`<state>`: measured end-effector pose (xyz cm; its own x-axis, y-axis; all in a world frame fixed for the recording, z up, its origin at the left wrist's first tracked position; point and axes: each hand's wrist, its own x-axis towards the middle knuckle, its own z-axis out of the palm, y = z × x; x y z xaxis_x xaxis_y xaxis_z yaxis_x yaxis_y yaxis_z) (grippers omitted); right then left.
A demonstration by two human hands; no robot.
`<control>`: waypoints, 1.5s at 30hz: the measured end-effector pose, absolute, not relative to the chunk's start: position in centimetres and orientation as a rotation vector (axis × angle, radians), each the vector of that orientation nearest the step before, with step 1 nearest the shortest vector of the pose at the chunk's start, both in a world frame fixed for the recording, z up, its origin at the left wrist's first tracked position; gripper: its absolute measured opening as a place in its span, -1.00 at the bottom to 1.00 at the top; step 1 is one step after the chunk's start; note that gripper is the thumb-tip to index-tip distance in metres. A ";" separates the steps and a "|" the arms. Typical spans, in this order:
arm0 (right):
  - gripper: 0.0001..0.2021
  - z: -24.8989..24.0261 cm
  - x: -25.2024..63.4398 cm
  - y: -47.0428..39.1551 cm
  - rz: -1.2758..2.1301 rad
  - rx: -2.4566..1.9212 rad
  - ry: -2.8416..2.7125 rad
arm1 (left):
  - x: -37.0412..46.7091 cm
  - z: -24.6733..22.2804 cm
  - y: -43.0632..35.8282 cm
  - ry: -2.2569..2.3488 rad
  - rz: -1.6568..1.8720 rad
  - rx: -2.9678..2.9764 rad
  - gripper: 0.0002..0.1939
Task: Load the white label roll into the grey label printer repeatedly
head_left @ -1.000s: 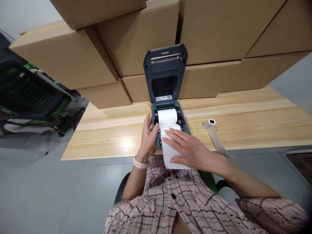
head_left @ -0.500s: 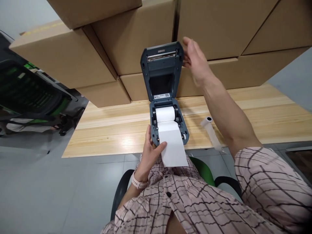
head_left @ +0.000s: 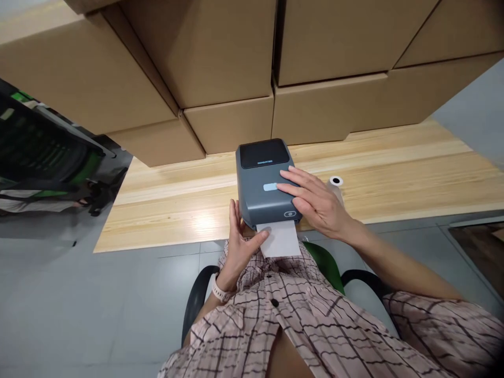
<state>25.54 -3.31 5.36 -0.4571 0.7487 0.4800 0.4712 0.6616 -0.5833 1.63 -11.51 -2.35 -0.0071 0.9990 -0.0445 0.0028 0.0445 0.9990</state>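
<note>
A grey printer (head_left: 252,184) sits near the middle of the bench (head_left: 177,210), close to the near edge. Its lid is down. A white paper strip (head_left: 282,242) sticks out of the front and goes past the edge of the bench, over the person's lap. With the printer so close, the paper seems to have room to come out, and both arms can reach it without a stretch.

The left hand (head_left: 242,247) is at the near left corner. Its fingers go up along the printer's side, and its thumb is apart from them, lying on the paper. That looks like a way to keep the paper flat and straight. I cannot tell if the hand pinches it, because the underside is hidden.

The right hand (head_left: 317,203) rests on the right part of the lid, with its fingers stretched out and a little apart. It has not got hold of anything. It may be there to press down, or just to keep the printer steady.

A small paper roll (head_left: 331,180) stands on the bench to the right, just past the right hand, maybe to be out of the way. Big brown boxes (head_left: 228,126) are piled up on the far side, behind the printer.
</note>
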 end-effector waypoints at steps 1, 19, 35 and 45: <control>-0.54 4.7 25.5 -4.0 0.496 -0.948 -2.147 | 1.6 -2.3 -11.4 1.224 1.199 1.177 0.21; 0.17 -2.1 22.8 -5.8 1.428 -1.064 -1.236 | 1.6 0.3 -7.7 1.103 1.231 1.127 -0.14; 0.13 -2.5 22.7 -5.7 1.380 -1.028 -1.183 | 1.4 -1.8 -12.9 1.627 1.508 1.169 -0.53; 0.05 -3.4 22.5 -5.7 1.269 -1.056 -1.318 | 3.0 -0.9 -13.9 1.094 0.869 0.788 -0.46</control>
<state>22.52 -5.66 -3.36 -0.1373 0.9873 0.0795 -0.0420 0.0744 -0.9963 2.95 -13.94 -0.95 0.2160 0.8874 -0.4073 -0.1950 0.4479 0.8725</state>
